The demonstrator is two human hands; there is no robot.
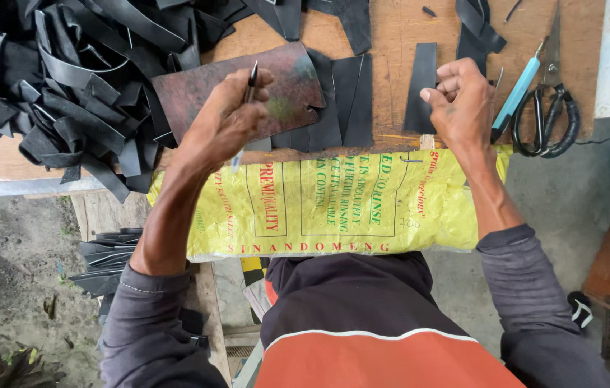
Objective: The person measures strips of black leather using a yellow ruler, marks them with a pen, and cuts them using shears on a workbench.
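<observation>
My left hand (227, 115) grips a pen (251, 79) upright over a rusty brown metal template (197, 90) that lies on black rubber sheets (344, 97). My right hand (459, 100) pinches the lower corner of a narrow black rubber strip (420, 79) on the wooden board (398, 32). A yellow printed plastic sack (333, 205) hangs over the board's near edge across my lap.
A big heap of cut black rubber strips (61, 79) fills the left of the board. Black-handled scissors (549, 108) and a light-blue utility knife (514, 97) lie to the right. More strips (104, 259) sit on the ground at lower left.
</observation>
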